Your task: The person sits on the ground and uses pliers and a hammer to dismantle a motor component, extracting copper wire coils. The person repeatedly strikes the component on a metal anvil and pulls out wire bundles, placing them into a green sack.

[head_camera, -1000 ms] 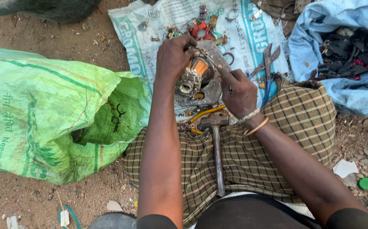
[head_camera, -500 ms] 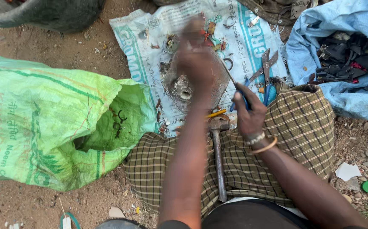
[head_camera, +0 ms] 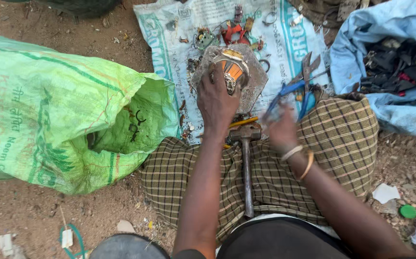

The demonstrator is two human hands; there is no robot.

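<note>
**Steadying the motor core while the pliers come in**

On the flat grey stone (head_camera: 251,88) in front of the seated person, a small motor core (head_camera: 230,72) with orange copper windings stands on end, and the left hand (head_camera: 216,103) is clamped over its near side, fingers wrapped round the body. The right hand (head_camera: 281,128) is blurred in motion; it looks closed around the blue-handled pliers (head_camera: 292,91), though how firmly I cannot tell. A hammer (head_camera: 246,163) lies across the checked cloth (head_camera: 342,139) on the lap, head toward the stone, touching neither hand.

To do this step well, the core should stay pressed flat onto the stone so it cannot roll, with the left fingers kept low on the casing and away from the windings where the tool would bite. The pliers are best brought in from the right side, clear of the left thumb (the blur suggests a quick move, which risks a slip). Loose scrap (head_camera: 232,33) lies on the printed white sack (head_camera: 284,43) just behind the stone, and the green sack (head_camera: 49,110) gapes open to the left, well apart from the work.
</note>
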